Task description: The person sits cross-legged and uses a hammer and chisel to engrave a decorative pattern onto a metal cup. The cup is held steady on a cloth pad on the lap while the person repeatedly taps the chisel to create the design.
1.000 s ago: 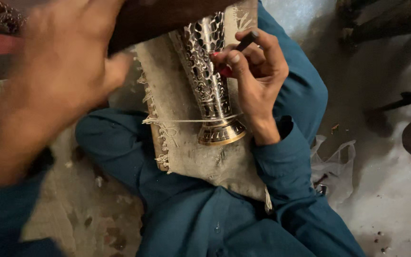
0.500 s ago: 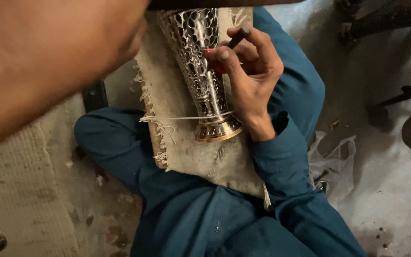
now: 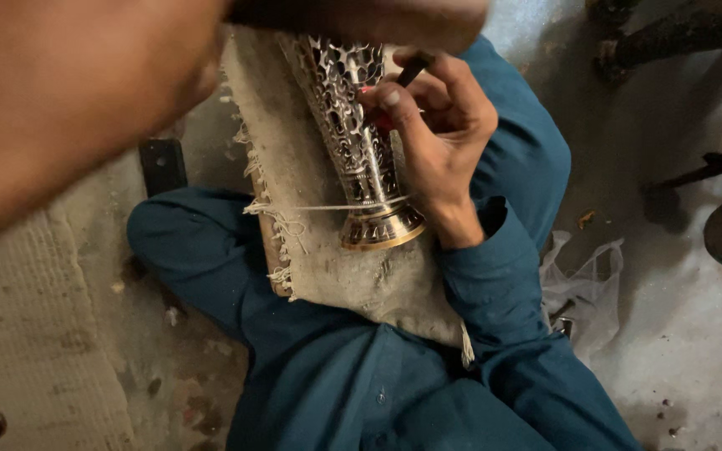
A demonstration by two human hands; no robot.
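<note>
Fingers (image 3: 394, 98) of the right hand (image 3: 432, 138) pinch a thin dark tool (image 3: 414, 68) with a red grip, its tip on the pierced metal vase (image 3: 353, 142). That vase lies tilted on a frayed burlap cloth (image 3: 327, 250) across the person's lap, with 1 thread over its gold foot. Near the lens, the left hand (image 3: 68, 108) is a blur, so I cannot tell its finger state. Teal trousers (image 3: 361, 376) surround the cloth; a clear plastic bag (image 3: 582, 276) lies on the floor beside them.
</note>
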